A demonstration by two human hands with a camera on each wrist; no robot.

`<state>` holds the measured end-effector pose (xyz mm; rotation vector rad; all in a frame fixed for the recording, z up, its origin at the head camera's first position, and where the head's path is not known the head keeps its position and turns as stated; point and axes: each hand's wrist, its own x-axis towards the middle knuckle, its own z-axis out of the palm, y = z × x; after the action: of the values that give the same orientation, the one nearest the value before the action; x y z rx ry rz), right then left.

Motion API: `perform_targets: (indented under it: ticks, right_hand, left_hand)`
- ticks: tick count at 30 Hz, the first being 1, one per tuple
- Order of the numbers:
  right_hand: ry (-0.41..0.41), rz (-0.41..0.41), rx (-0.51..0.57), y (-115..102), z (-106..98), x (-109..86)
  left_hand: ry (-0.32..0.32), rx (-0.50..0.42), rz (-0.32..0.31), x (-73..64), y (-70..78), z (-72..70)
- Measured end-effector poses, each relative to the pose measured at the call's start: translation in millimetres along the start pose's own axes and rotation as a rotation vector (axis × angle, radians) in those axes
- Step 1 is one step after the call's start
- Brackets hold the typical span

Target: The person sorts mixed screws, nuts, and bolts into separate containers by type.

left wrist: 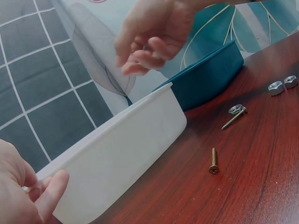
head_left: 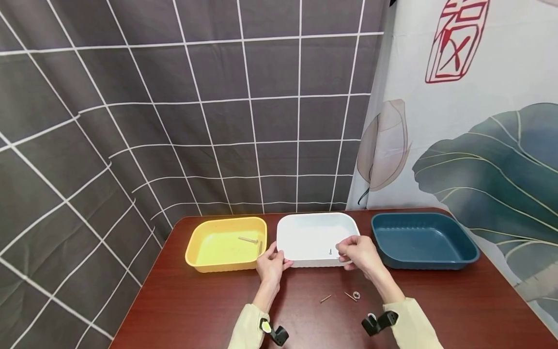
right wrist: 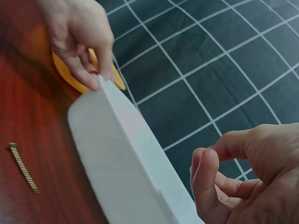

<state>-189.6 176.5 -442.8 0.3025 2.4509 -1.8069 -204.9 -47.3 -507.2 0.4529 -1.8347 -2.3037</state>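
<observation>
My left hand (head_left: 271, 266) pinches the near left corner of a white plastic tray (head_left: 305, 263), its thumb and fingers at the rim. Over the tray's near right corner hovers my right hand (head_left: 361, 253). Its fingers are curled, thumb tip and index finger (right wrist: 231, 144) meeting; I cannot tell if a small piece is between them. A small dark screw (head_left: 330, 251) shows against the white tray just left of those fingertips. On the table in front are a brass-coloured screw (left wrist: 213, 161) and another screw (left wrist: 233, 119) leaning against a metal nut (left wrist: 236, 109).
A yellow tray (head_left: 218, 266) with long screws (head_left: 248, 239) in it stands to the left of the white one. To the right is a dark blue tray (head_left: 427, 264). Two more nuts (left wrist: 276, 88) lie farther right on the reddish-brown table (head_left: 183, 310). Curtains hang behind.
</observation>
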Motion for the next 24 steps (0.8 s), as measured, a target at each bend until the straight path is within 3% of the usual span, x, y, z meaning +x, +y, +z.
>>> perform_targets:
  ticks: [10, 24]
  right_hand:
    - [0.013, 0.051, 0.025, 27.2, 20.2, -37.8]
    - [0.044, 0.077, 0.020, 47.0, 33.6, -50.9]
  left_hand:
    - [-0.019, -0.016, 0.031, -0.8, 1.4, -0.7]
    - [-0.016, -0.011, 0.024, -2.9, 0.8, -1.0]
